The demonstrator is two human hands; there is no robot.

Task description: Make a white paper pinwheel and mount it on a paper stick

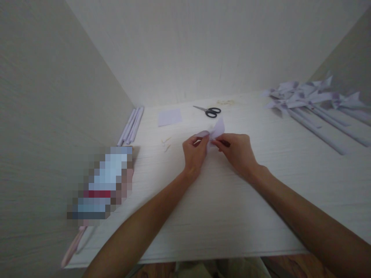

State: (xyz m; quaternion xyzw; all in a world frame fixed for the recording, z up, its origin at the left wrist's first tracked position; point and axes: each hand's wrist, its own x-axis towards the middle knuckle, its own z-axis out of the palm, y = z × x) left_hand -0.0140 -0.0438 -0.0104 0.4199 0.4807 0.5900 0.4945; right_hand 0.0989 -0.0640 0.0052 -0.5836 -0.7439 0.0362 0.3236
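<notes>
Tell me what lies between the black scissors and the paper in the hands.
Head view: only bare white table between the black-handled scissors and the folded pale lilac paper piece.

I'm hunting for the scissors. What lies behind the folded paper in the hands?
Behind the paper held by both hands, left and right, lie black scissors on the table. The table under the hands is hidden.

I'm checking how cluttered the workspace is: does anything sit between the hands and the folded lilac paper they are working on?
Nothing visible does. The left hand and right hand both pinch the folded lilac paper directly, over bare table. The scissors and the flat paper square lie beyond it, apart.
</notes>
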